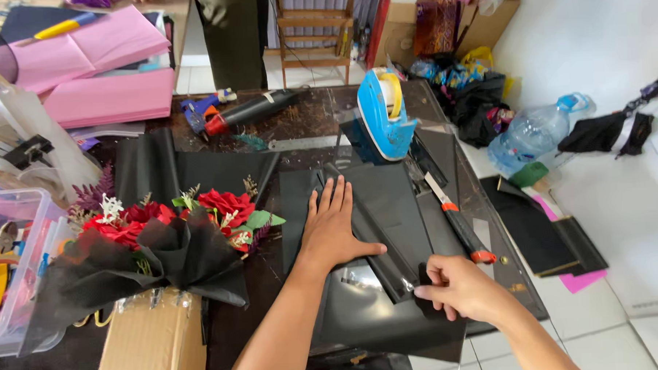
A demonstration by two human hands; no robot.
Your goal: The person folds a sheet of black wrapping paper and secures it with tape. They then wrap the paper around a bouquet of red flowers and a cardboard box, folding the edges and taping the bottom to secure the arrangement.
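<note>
Right hand (pixel 460 286) nearest, fingers pinching black wrapping sheet (pixel 389 227) corner at desk (pixel 319 112) front edge, creasing fold; left hand (pixel 334 225) lies flat, spread, pinning sheet. Utility knife (pixel 458 224) beside.

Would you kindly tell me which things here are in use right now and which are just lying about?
In use:
- black wrapping sheet, pressed flat by left hand
- its corner, pinched by right hand

Lying about:
- utility knife
- blue tape dispenser
- rose bouquet
- glue gun
- water bottle
</note>
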